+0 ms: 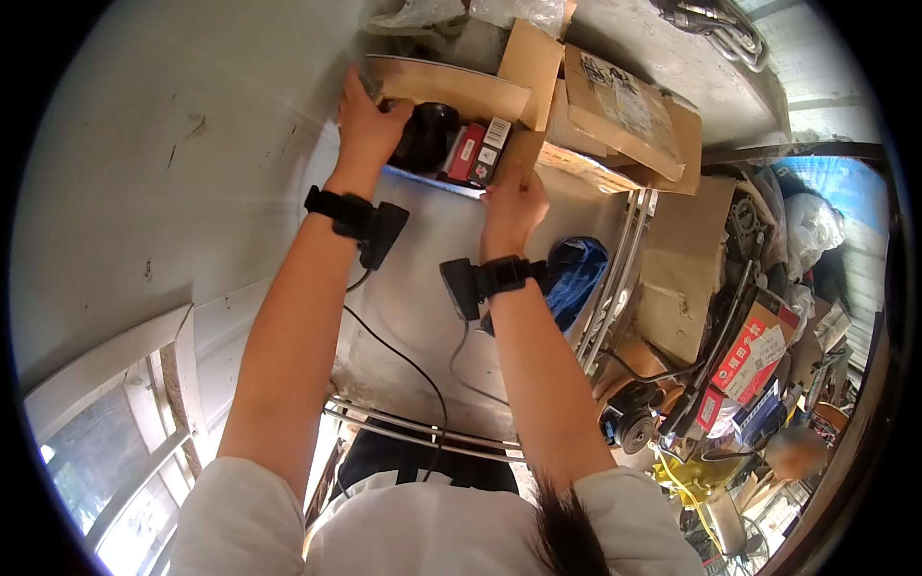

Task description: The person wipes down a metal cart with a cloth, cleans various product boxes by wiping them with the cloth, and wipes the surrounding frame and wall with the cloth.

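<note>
Matt brown cardboard box (448, 77) on a smooth metal tabletop (413, 250); rumpled blue cloth (576, 278) nearby.

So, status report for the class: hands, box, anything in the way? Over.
Left hand at left end of open box. Right hand gripping its right flap. Black item, small cartons inside; second box close alongside.

On the red-and-white carton (755, 351) at the right, large white Chinese characters run along the red face; the first two read "福田", and the ones after them are not clear. Its white label carries print too small to read. In the open box (442, 75), the dark box (488, 154) bears a barcode on white, with small unreadable lettering. The red box (465, 151) has a pale label, also unreadable. Dark marks on the carton flap (624, 101) cannot be made out.
</note>
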Tool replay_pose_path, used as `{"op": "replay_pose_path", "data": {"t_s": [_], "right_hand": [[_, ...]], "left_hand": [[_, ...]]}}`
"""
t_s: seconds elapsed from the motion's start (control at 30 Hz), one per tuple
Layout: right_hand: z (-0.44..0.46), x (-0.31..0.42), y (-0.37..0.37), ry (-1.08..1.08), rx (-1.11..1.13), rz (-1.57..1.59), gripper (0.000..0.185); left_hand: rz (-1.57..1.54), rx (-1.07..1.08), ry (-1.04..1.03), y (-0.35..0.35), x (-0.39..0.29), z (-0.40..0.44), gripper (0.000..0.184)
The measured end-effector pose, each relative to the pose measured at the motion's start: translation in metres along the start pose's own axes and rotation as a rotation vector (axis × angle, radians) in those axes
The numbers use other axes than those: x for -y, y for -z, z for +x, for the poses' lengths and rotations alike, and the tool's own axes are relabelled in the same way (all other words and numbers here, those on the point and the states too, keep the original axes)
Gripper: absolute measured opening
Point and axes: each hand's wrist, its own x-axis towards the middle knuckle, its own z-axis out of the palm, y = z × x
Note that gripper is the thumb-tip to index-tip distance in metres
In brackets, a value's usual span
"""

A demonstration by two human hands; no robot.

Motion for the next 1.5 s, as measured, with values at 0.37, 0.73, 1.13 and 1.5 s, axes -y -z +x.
{"op": "replay_pose_path", "data": {"t_s": [0.37,0.73,1.13,1.5], "right_hand": [[0.062,0.015,0.015,0.946,0.643,-0.659,0.064],[0.051,0.031,0.032,0.892,0.407,-0.482,0.076],[0.104,0.073,0.015,0.892,0.231,-1.083,0.030],[0.108,0.042,0.015,0.931,0.239,-0.806,0.033]], "left_hand": [[-0.704,0.419,0.685,-0.019,0.003,-0.110,0.091],[-0.706,0.439,0.449,-0.055,0.017,-0.053,0.051],[-0.947,0.290,0.861,-0.061,-0.009,-0.051,0.032],[-0.066,0.856,-0.003,-0.178,0.132,-0.020,0.033]]}}
